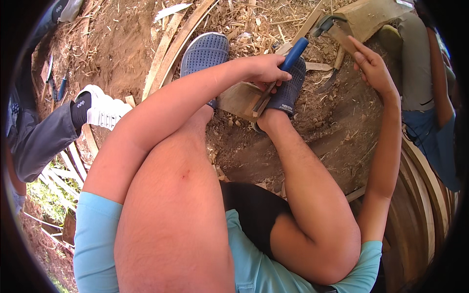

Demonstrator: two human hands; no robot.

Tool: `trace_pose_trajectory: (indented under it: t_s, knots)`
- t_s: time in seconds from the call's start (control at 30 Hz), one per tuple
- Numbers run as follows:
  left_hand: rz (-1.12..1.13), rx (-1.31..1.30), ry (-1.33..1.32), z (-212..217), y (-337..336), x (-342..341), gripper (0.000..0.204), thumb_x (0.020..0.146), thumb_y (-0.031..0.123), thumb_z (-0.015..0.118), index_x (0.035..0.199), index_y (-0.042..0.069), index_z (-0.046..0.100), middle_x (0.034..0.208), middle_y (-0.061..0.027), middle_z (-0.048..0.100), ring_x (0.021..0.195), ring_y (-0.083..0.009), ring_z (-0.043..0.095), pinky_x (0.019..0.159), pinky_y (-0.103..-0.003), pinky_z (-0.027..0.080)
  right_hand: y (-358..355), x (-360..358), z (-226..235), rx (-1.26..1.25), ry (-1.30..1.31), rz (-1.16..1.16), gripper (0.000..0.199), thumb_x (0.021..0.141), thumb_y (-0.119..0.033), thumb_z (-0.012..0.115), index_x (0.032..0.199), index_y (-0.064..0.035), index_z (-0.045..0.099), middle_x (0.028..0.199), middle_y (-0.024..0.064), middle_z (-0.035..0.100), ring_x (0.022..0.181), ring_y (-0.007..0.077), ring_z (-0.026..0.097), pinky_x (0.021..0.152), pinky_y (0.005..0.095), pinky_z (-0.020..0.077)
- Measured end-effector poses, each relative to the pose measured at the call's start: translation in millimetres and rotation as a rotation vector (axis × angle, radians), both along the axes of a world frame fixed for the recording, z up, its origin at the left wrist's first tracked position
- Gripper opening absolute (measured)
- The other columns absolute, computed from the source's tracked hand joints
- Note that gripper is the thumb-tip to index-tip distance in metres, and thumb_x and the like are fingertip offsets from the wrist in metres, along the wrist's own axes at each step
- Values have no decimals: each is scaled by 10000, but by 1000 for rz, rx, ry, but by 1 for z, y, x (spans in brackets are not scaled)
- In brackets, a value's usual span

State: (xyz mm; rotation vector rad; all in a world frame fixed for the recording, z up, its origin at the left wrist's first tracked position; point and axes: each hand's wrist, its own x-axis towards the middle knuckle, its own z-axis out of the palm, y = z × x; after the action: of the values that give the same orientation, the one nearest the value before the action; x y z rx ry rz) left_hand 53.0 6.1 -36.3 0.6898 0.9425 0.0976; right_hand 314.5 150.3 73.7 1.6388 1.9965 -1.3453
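My left hand [266, 68] is shut on the blue handle of a chisel-like tool [294, 52]. Its metal blade slants down onto a flat wooden piece [237, 100] lying on the dirt between my feet. My right foot, in a blue slip-on shoe [289, 93], presses against that piece. My right hand [373, 68] reaches forward with the fingers stretched out. Their tips are at the wooden handle of a hammer [328, 25], which rests against a wooden block [369, 17]. Nothing is in that hand.
My other blue shoe [207, 51] stands on dirt strewn with wood shavings. Long wooden strips [168, 49] lie beyond it, and a curved blade [330, 80] is near the hammer. One person's leg with a white shoe [102, 110] is at left, another person [422, 73] sits at right beside bent wooden strips [422, 195].
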Motion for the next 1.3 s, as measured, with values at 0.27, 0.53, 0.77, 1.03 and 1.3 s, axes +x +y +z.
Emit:
trace_pose_trajectory:
  t_s: [0.27,0.53,0.77,1.03,1.3]
  knots:
    - [29,3,0,-3,-3,1,281,961,253,594,1171,82,514,899,-53,599,766,-188,657,701,-388,580,10,-7,0,-52,-47,44,448,999,-295,500,1440,-221,466,723,-37,509,487,31,398,435,199,364]
    - [27,-21,4,-2,-5,1,286,958,263,598,1149,66,516,901,-56,605,765,-193,663,689,-387,574,-3,-20,-2,-88,-85,22,455,1001,-278,495,1451,-234,450,727,-35,501,515,38,384,471,200,369]
    - [39,-22,-7,-3,-9,2,277,958,266,598,1153,85,521,889,-52,603,720,-180,651,659,-364,563,-11,-24,3,-129,-73,25,459,1008,-265,492,1458,-194,437,744,-30,504,500,39,404,443,207,362]
    - [43,-4,3,-11,-9,2,256,957,260,600,1112,70,527,848,-35,612,714,-178,658,652,-357,552,-21,-26,9,-60,-47,57,443,1011,-219,474,1448,-154,448,714,-25,495,556,68,425,522,240,403]
    - [-56,105,12,-25,-21,0,245,957,253,603,1103,60,561,882,-51,639,802,-156,643,709,-316,521,-31,-41,16,-160,-77,17,425,1010,-225,486,1430,-159,478,759,-37,497,574,51,395,547,223,394]
